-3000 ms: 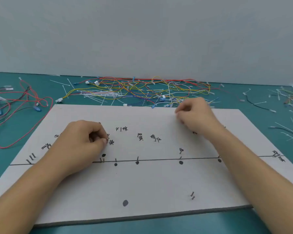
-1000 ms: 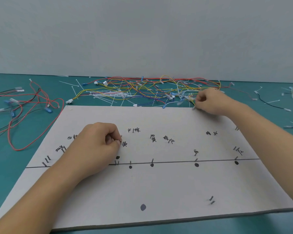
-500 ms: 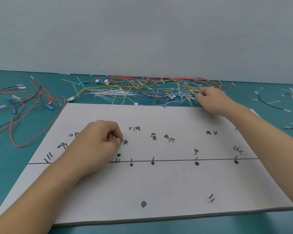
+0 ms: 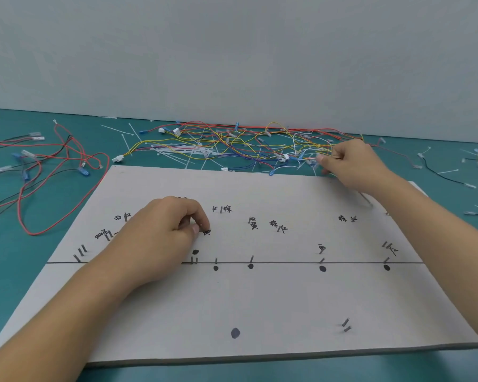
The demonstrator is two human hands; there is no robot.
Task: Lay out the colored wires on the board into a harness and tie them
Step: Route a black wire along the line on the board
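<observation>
Board [image 4: 260, 299]: pale sheet lying flat, with a black line [image 4: 287, 262] across it, dots [image 4: 235, 333], short pins [image 4: 345, 322] and handwritten labels [image 4: 226, 209]. Wires [image 4: 226, 144]: yellow/red/blue/white tangle just past its far edge, right hand [image 4: 353, 166] pinching strands at the right end. Red/black bunch [image 4: 39, 172] lies left of the board.

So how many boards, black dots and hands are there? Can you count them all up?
Board: 1
Black dots showing on it: 6
Hands: 2, the left hand and the right hand
Total: 9
The colored wires are too tangled to count.
</observation>
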